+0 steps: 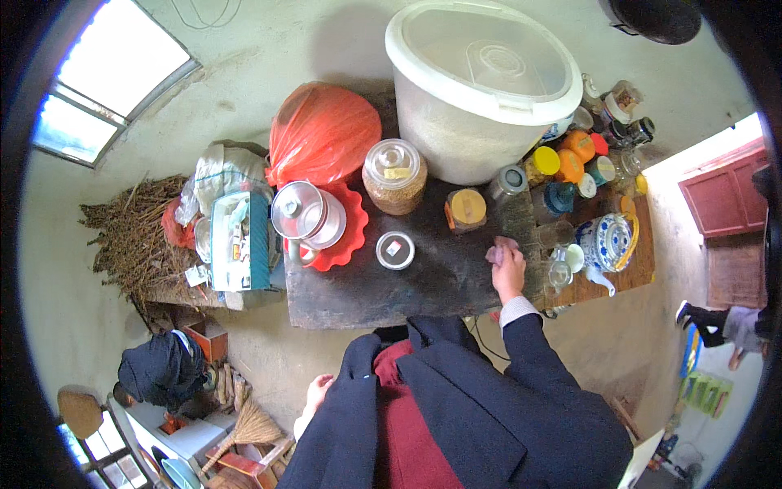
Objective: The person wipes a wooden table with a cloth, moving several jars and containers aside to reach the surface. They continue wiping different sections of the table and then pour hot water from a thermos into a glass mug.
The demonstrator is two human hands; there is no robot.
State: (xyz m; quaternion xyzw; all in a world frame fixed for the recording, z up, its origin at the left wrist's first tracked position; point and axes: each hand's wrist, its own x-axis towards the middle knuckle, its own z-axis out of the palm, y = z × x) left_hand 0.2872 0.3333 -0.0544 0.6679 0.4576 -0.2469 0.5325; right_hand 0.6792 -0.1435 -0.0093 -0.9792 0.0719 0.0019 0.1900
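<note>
My right hand point(511, 272) is closed on a pinkish cloth point(503, 247), pressed to the right part of a dark wooden table point(342, 301). Beyond it stand a square jar with a yellow lid point(468, 206) and a grey-lidded jar point(509, 182). My left hand point(320, 389) hangs low beside my dark coat, away from the table; its fingers are partly hidden. A small round tin point(395, 250) sits mid-table. Left of it a clear lidded pitcher point(300, 214) rests by a red scalloped tray point(357, 226), near a glass jar of grain point(395, 183).
At the back stand a large white lidded bin point(464, 134) and a red plastic bag point(327, 131). Glasses, lidded jars and a blue-and-white teapot point(605, 241) crowd the right. A teal box point(259, 244) is at left. One person point(162, 370) bends at lower left; another point(733, 324) is far right.
</note>
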